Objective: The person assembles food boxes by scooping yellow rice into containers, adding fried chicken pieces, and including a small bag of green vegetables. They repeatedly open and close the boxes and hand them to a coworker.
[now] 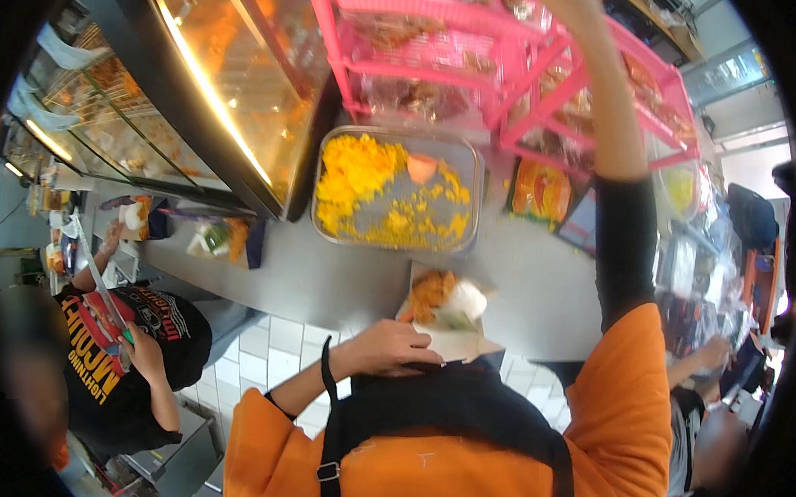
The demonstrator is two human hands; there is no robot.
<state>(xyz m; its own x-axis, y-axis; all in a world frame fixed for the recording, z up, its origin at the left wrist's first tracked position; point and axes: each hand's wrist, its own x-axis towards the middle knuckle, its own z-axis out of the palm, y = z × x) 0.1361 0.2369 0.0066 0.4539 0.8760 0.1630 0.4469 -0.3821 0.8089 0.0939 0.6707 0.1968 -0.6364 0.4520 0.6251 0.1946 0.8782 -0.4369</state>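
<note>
My left hand (396, 347) grips the near edge of an open paper food box (458, 345), its fingers curled over the rim close to my apron. In the box lie a mound of white rice (464, 305), some brown-orange fried food (432, 293) and a bit of green. My right arm stretches far up past the pink rack (500, 94). Only the start of my right hand (564, 2) shows at the top edge; its fingers are out of sight. Beyond the box, a clear tray (480, 194) holds crumbly yellow food (357, 173) and a pinkish-orange scoop (421, 168).
A lit glass display case (237, 94) stands at the far left. On the steel counter (283, 275) lie another filled food box (226, 239) and a yellow-red packet (540, 192). A person in a black shirt (140, 345) works at left; another person's arm (701, 360) reaches in from the right.
</note>
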